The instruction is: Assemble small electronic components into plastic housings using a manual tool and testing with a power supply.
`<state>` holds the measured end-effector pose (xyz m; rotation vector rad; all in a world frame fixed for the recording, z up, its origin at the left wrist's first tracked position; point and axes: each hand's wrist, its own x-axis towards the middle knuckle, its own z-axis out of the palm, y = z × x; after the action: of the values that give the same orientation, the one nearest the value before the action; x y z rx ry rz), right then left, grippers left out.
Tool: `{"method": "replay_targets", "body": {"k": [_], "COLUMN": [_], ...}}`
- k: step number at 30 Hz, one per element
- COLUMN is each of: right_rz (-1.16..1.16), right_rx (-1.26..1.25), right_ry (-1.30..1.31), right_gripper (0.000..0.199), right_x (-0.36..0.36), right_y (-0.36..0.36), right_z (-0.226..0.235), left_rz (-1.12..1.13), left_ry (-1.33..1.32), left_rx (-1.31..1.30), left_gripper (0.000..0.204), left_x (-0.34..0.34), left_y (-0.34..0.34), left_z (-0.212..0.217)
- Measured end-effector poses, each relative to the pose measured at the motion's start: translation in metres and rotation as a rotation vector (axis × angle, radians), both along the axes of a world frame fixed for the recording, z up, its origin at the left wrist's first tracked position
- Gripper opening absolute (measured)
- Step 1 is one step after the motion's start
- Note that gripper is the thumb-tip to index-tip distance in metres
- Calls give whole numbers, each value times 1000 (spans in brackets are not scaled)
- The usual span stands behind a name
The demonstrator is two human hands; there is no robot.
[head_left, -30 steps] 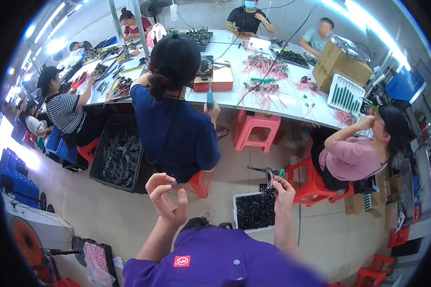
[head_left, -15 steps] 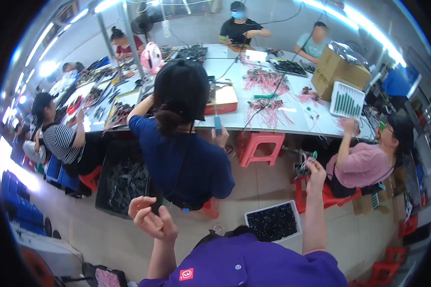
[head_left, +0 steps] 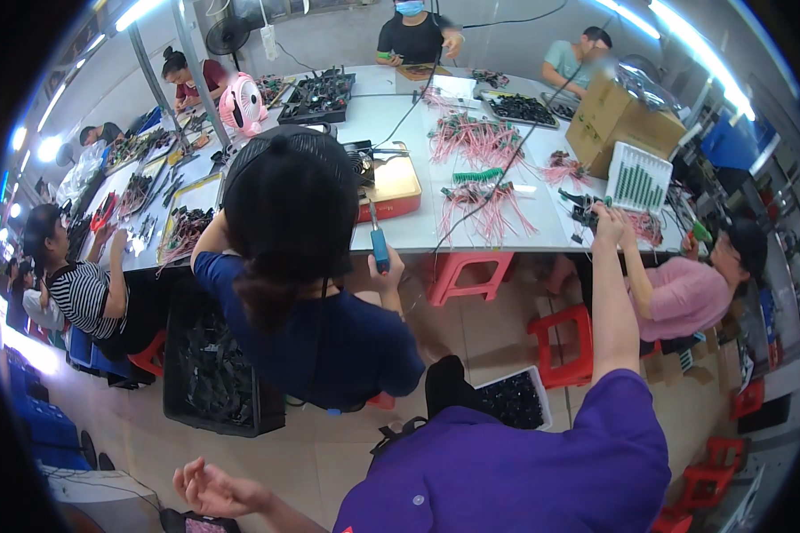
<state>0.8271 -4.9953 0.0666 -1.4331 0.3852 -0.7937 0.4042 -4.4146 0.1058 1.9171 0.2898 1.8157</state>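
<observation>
My right hand (head_left: 607, 222) reaches far forward over the right part of the table, its fingers closed. Just past the fingertips is a cluster of small dark parts (head_left: 581, 211); what the fingers hold cannot be made out. Right beside it is a hand (head_left: 629, 238) of the co-worker in pink. Low at the left, my left hand (head_left: 212, 489) hangs open over the floor, palm up, fingers loosely bent and holding nothing. Pink-wired parts (head_left: 642, 227) lie near my right hand, in front of a white tray with green pieces (head_left: 638, 182).
A worker in dark blue (head_left: 320, 338) sits just ahead, holding a blue-handled tool (head_left: 380, 250). Red stools (head_left: 562, 346) stand under and near the white table (head_left: 400, 115). A black crate (head_left: 212, 364) and a white bin of black parts (head_left: 516, 400) are on the floor.
My right hand has stretched forward from above the stool to the table; the small green, wired piece it held no longer shows. My left hand has dropped down and left.
</observation>
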Motion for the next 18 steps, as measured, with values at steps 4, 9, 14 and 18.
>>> {"method": "replay_targets", "body": {"k": [4,9,14,18], "right_rz": [147,329,444,467], "right_rx": [249,362,218,300], "right_ry": [-72,-70,-99,12], "right_gripper": [15,15,16,16], "right_x": [137,330,468,528], "right_y": [5,29,57,87], "right_z": [-14,-38,-42,-29], "left_rz": [329,1164,1339,1388], "left_ry": [20,464,295,235], "left_rx": [32,15,130,-188], "left_gripper": [17,18,40,31], "left_x": [4,-79,23,57], "left_y": [-6,3,-112,-180], "left_z": [-5,-76,-47,-42]}}
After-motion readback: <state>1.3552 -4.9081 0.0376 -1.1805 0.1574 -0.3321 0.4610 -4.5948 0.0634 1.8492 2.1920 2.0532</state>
